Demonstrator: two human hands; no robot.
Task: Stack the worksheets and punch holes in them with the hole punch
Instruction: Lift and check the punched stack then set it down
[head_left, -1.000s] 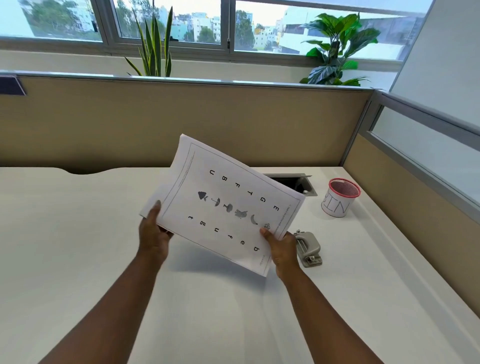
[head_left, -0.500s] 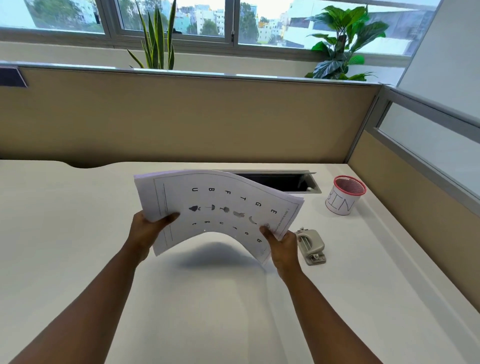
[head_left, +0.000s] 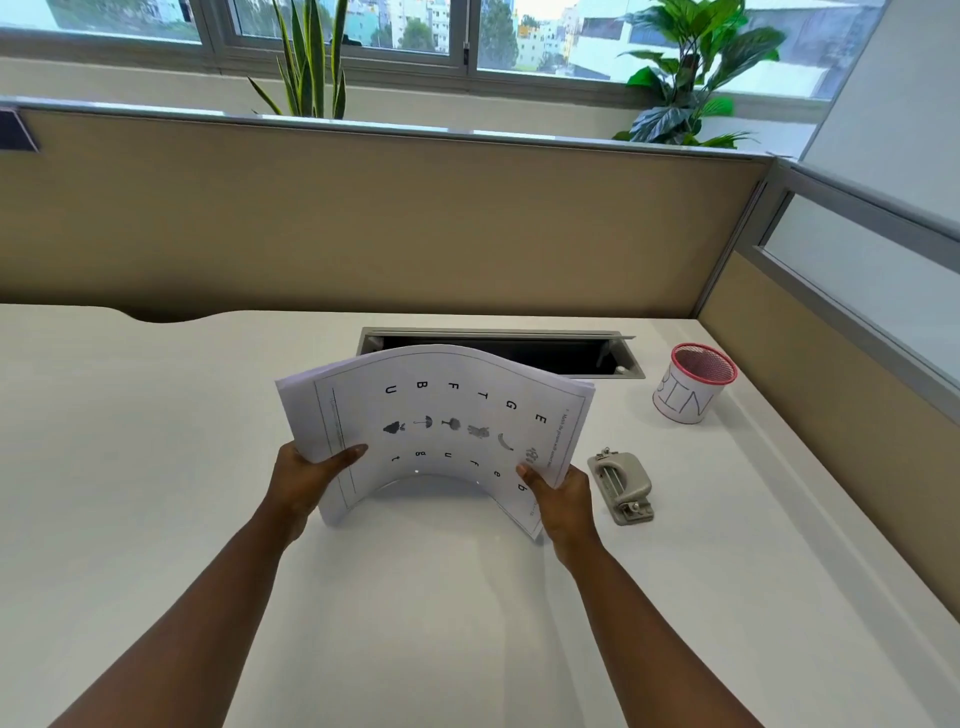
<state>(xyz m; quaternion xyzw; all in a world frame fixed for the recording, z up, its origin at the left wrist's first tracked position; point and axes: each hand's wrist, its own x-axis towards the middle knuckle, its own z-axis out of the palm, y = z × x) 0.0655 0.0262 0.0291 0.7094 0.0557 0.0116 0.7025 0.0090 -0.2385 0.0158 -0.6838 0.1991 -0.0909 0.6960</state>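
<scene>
A stack of white worksheets (head_left: 447, 410), printed with letters and small pictures, arches upward over the white desk (head_left: 156, 467). My left hand (head_left: 306, 475) grips its left edge and my right hand (head_left: 558, 493) grips its right edge, thumbs on top. The stack's lower corners sit close to the desk. A grey hole punch (head_left: 621, 486) lies on the desk just right of my right hand, untouched.
A pink-rimmed white mesh cup marked "BIN" (head_left: 693, 384) stands at the back right. An open cable slot (head_left: 519, 353) lies behind the papers. Beige partitions (head_left: 415, 223) wall the desk at the back and right, with plants beyond.
The worksheets went from tilted up on one edge to lying flatter and bowed into an arch, lower over the desk. My left hand shifted to the stack's left edge.
</scene>
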